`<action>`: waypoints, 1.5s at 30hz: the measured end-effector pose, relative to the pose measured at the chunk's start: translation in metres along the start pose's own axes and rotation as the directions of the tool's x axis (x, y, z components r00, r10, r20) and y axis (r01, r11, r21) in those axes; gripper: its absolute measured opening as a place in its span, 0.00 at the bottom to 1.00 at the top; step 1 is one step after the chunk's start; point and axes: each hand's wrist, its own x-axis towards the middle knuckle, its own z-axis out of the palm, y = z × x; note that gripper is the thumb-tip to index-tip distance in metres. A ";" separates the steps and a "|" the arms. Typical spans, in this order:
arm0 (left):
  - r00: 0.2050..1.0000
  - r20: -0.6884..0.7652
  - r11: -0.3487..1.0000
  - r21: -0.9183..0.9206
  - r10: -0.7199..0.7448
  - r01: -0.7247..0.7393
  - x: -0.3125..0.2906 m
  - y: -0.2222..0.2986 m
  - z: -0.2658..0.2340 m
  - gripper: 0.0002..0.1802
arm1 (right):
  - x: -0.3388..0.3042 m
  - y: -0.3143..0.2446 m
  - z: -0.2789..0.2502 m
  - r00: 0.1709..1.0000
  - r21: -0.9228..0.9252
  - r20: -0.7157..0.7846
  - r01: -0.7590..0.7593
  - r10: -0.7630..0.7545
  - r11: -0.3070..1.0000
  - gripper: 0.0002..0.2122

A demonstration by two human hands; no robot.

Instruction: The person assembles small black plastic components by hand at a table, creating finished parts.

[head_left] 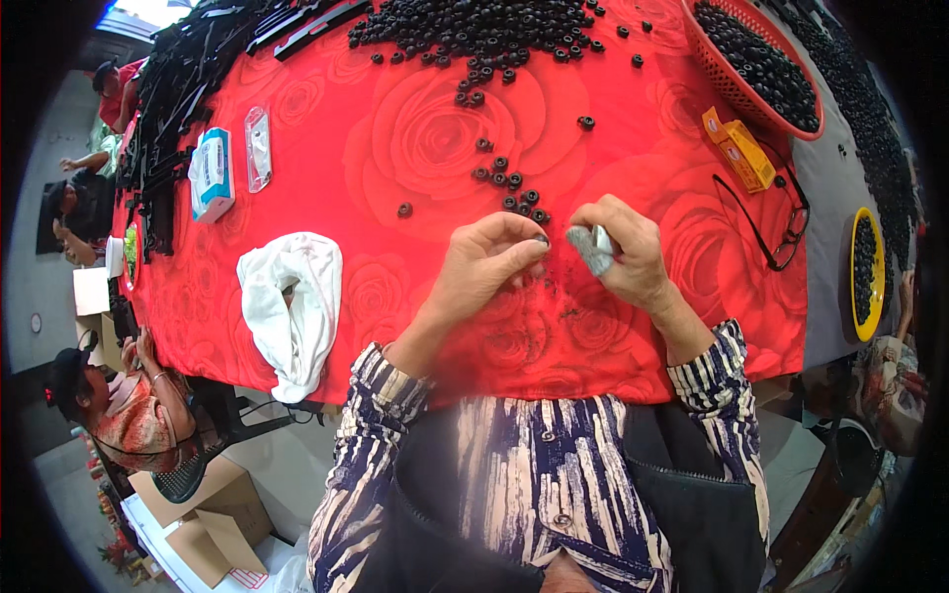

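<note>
My left hand (pixel 491 265) pinches a small black round part (pixel 541 239) between thumb and fingertips. Close beside it, my right hand (pixel 630 249) is closed around a short grey tool (pixel 591 251) that looks wrapped; its exact kind I cannot make out. The two hands are apart, above the red rose-patterned tablecloth (pixel 386 296). Just beyond them lies a loose trail of black round parts with holes (pixel 514 180), leading toward a large heap of the same parts (pixel 465 30) at the far side. Dark crumbs (pixel 568 312) are scattered on the cloth under my hands.
A white cloth (pixel 289 306), a tissue pack (pixel 212 176) and a clear plastic case (pixel 258 148) lie left. Black strips (pixel 168 109) pile far left. Right are glasses (pixel 786 237), a yellow box (pixel 743 153), a red basket (pixel 697 49) and a yellow bowl (pixel 876 316). People sit around.
</note>
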 end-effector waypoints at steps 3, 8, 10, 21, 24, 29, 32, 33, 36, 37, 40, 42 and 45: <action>0.969 0.198 0.918 -0.337 -0.150 0.211 -0.003 -0.004 -0.004 0.07 | -0.002 -0.012 0.002 0.999 0.092 0.016 0.044 -0.046 0.995 0.13; 0.945 0.284 0.787 -0.542 -0.159 0.295 -0.006 -0.013 -0.001 0.10 | -0.004 -0.014 0.003 0.992 0.168 0.097 0.065 -0.083 0.984 0.15; 0.939 0.300 0.739 -0.592 -0.166 0.320 -0.006 -0.016 -0.001 0.11 | -0.003 -0.016 0.004 0.990 0.160 0.092 0.094 -0.110 0.983 0.15; 0.891 0.395 0.669 -0.603 -0.222 0.434 -0.005 -0.009 -0.007 0.12 | -0.004 -0.017 0.004 0.988 0.164 0.077 0.117 -0.131 0.979 0.16; 0.879 0.407 0.659 -0.595 -0.247 0.460 -0.007 -0.012 -0.008 0.12 | -0.005 -0.017 0.005 0.988 0.172 0.090 0.111 -0.128 0.979 0.15; 0.861 0.431 0.644 -0.584 -0.270 0.494 -0.007 -0.010 -0.007 0.12 | -0.007 -0.018 0.004 0.984 0.144 0.068 0.155 -0.166 0.977 0.14; 0.881 0.404 0.668 -0.588 -0.246 0.456 -0.010 -0.008 -0.005 0.13 | -0.006 -0.020 0.004 0.973 0.072 0.033 0.224 -0.226 0.972 0.15; 0.903 0.377 0.714 -0.574 -0.206 0.402 -0.011 -0.006 -0.003 0.13 | -0.005 -0.021 0.004 0.962 0.041 0.019 0.273 -0.274 0.961 0.16; 0.932 0.333 0.782 -0.538 -0.145 0.314 -0.014 -0.003 -0.002 0.14 | -0.005 -0.022 0.004 0.946 -0.009 0.015 0.324 -0.324 0.946 0.18; 0.939 0.319 0.808 -0.516 -0.128 0.285 -0.013 -0.004 -0.002 0.14 | -0.005 -0.020 0.005 0.945 -0.028 0.019 0.327 -0.327 0.945 0.19; 0.947 0.287 0.863 -0.431 -0.145 0.263 -0.013 -0.005 -0.003 0.13 | -0.006 -0.022 0.004 0.954 -0.018 0.035 0.299 -0.298 0.954 0.19; 0.949 0.278 0.876 -0.410 -0.146 0.255 -0.013 -0.003 -0.003 0.13 | -0.005 -0.020 0.004 0.953 -0.007 0.046 0.299 -0.299 0.954 0.19; 0.950 0.275 0.884 -0.394 -0.149 0.253 -0.013 -0.002 -0.003 0.13 | -0.003 -0.019 0.003 0.954 0.015 0.071 0.290 -0.290 0.957 0.18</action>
